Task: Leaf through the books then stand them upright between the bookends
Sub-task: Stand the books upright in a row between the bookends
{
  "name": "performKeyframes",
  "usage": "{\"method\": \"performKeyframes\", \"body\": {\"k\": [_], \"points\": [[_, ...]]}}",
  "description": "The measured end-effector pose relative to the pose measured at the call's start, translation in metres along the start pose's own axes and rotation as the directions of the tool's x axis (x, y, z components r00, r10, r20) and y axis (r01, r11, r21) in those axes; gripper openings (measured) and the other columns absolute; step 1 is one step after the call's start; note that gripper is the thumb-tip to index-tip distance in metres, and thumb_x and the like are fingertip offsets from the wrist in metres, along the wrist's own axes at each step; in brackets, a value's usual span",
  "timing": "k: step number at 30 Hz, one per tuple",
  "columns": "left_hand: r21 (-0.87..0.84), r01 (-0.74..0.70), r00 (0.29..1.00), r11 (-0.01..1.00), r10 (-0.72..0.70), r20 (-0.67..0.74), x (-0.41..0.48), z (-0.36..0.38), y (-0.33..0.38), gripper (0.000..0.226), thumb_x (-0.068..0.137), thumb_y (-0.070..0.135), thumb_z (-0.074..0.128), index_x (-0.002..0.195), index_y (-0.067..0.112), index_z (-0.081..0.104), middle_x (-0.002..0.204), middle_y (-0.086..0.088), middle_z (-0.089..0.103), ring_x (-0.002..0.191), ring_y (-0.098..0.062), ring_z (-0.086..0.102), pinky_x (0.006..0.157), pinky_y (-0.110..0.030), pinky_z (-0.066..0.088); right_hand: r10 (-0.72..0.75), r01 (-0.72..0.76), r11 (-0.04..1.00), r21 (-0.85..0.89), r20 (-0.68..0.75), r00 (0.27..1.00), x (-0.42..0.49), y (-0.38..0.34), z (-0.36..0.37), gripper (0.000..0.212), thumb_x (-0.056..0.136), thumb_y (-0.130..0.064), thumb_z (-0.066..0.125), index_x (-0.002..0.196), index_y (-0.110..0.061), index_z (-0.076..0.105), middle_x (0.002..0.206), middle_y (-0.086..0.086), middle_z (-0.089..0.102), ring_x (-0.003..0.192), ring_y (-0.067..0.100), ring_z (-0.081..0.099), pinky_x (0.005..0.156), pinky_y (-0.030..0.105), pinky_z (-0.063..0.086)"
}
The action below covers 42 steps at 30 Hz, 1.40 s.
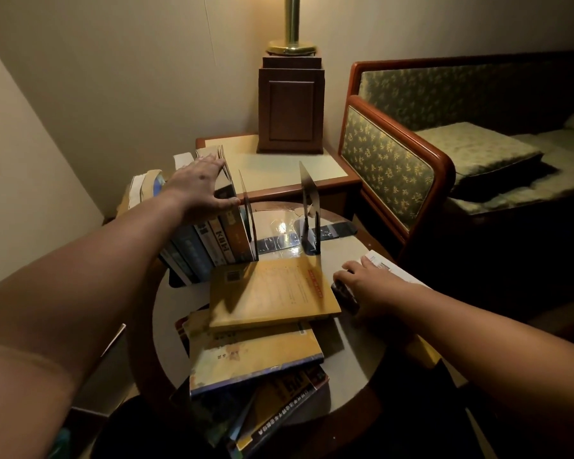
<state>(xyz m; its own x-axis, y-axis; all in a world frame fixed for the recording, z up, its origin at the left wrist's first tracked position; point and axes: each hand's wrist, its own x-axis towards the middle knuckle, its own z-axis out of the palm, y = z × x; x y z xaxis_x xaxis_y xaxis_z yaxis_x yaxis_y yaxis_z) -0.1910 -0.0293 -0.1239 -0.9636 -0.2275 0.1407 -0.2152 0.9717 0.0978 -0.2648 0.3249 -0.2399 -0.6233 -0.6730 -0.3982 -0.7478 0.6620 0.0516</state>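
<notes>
Several books (209, 240) stand upright, leaning left, against the left black bookend (248, 213) on the round table (345, 376). My left hand (201, 187) lies flat over their tops, thumb on the spine of the rightmost one. The right bookend (309, 207) stands apart, with a bare gap between the two. A yellow book (272, 293) lies flat on a fanned pile of books (256, 369) at the table's front. My right hand (368, 286) rests on a book (395, 270) at the table's right edge, fingers curled over its dark end.
Behind the round table a square side table (279, 170) carries a wooden lamp base (290, 107). A patterned armchair (391, 160) with a cushion stands to the right. More books or papers (146, 187) are stacked at the left by the wall.
</notes>
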Motion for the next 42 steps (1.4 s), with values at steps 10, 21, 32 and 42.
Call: {"method": "performKeyframes", "body": {"k": [10,21,32,42], "points": [[-0.022,0.005,1.000,1.000,-0.005,-0.013,0.001,-0.002,0.004,0.101,0.077,0.066,0.063,0.152,0.016,0.020,0.161,-0.007,0.018,0.148,-0.026,0.015,0.119,-0.047,0.020,-0.045,0.112,0.986,0.122,-0.454,0.890,-0.047,0.022,0.000,0.071,0.065,-0.042,0.085,0.121,-0.027,0.044,0.117,-0.003,0.049,0.104,0.017,0.053,0.085,0.028,0.056],[-0.001,-0.005,1.000,1.000,0.005,-0.021,0.006,0.000,-0.004,0.101,0.076,0.065,0.064,0.152,0.014,0.022,0.160,-0.008,0.021,0.147,-0.027,0.019,0.116,-0.049,0.026,0.315,0.233,0.860,0.454,-0.832,0.457,-0.077,0.069,-0.025,0.058,0.068,-0.014,0.083,0.119,-0.009,0.056,0.118,0.013,0.067,0.099,0.026,0.068,0.082,0.017,0.053],[-0.002,0.007,1.000,1.000,-0.007,0.023,0.004,-0.004,-0.002,0.103,0.074,0.067,0.063,0.152,0.014,0.023,0.160,-0.008,0.021,0.148,-0.027,0.018,0.117,-0.048,0.024,0.425,0.407,0.784,0.468,-0.884,0.196,-0.074,0.036,-0.057,0.041,0.075,-0.013,0.079,0.106,0.000,0.055,0.133,0.011,0.061,0.116,0.011,0.060,0.085,0.016,0.054],[-0.008,0.011,1.000,1.000,-0.011,0.005,0.005,-0.003,-0.001,0.100,0.076,0.063,0.067,0.152,0.016,0.022,0.160,-0.006,0.020,0.148,-0.025,0.018,0.117,-0.047,0.024,0.346,0.229,0.778,0.585,-0.703,0.621,-0.082,0.016,-0.052,0.049,0.082,-0.023,0.072,0.125,-0.019,0.049,0.134,0.017,0.056,0.124,0.030,0.056,0.087,0.029,0.054]]}}
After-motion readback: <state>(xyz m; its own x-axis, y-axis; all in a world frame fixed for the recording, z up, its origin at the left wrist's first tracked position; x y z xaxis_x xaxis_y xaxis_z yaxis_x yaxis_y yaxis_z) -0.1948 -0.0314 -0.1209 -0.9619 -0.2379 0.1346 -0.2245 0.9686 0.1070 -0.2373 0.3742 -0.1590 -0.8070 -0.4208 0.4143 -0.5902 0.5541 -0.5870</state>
